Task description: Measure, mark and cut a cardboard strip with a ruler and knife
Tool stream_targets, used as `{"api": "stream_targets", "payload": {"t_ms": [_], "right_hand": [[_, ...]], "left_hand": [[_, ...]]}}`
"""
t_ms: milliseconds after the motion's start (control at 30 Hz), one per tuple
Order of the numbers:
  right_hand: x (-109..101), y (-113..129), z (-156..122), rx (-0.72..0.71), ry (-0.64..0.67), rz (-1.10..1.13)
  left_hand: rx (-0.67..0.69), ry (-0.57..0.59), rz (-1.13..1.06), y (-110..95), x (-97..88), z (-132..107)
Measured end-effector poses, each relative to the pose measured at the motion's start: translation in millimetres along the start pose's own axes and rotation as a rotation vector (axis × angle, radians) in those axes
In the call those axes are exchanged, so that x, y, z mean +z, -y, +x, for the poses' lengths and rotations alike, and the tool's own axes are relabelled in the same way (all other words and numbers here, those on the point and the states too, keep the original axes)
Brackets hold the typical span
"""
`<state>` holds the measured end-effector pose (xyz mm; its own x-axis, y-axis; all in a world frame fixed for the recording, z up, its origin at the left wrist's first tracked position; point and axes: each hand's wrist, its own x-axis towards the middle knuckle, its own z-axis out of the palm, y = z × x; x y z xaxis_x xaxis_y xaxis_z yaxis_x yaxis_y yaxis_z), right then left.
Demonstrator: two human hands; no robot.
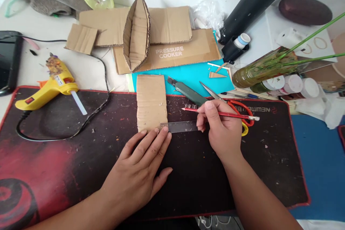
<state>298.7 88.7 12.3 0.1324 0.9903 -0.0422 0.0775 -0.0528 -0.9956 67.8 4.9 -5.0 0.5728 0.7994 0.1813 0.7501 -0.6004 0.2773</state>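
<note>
- While left hand [140,169], fingers spread flat, pins cardboard [151,100] and ruler [183,126], right hand [223,133] grips pencil [237,115], fingers closed.
- Advice: press ruler firmly; run pencil against its edge.

The cardboard strip [151,102] is matt brown corrugated board with a rough, scuffed face. The ruler [183,126] lying across it is clear, smooth plastic with a faint sheen. The pencil [223,114] has glossy red lacquer. The mat [67,151] is matt black-and-red fabric, speckled with crumbs. The glue gun [51,88] is shiny yellow plastic. The scissors [215,95] have bright metal blades and red plastic handles.
</note>
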Motion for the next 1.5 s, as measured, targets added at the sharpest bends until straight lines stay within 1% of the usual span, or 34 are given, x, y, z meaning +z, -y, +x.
{"api": "stream_targets", "payload": {"t_ms": [167, 567, 867, 1067, 1500], "right_hand": [[1.1, -0.1, 0.4, -0.006, -0.015, -0.010], [4.8, -0.8, -1.0, -0.006, 0.016, -0.034], [3.9, 0.2, -0.2, -0.001, 0.012, -0.016], [3.6, 2.2, 1.4, -0.001, 0.000, -0.054], [3.7, 1.1, 0.9, -0.008, 0.005, -0.032]], "left_hand": [[0.004, -0.003, 0.003, -0.2, 0.5, -0.2], [0.002, -0.012, -0.007, -0.2, 0.7, -0.6], [0.006, 0.014, 0.002, -0.2, 0.7, 0.6], [0.008, 0.012, 0.016, -0.3, 1.2, -0.2], [0.005, 0.010, -0.014, 0.5, 0.4, -1.4]]}}
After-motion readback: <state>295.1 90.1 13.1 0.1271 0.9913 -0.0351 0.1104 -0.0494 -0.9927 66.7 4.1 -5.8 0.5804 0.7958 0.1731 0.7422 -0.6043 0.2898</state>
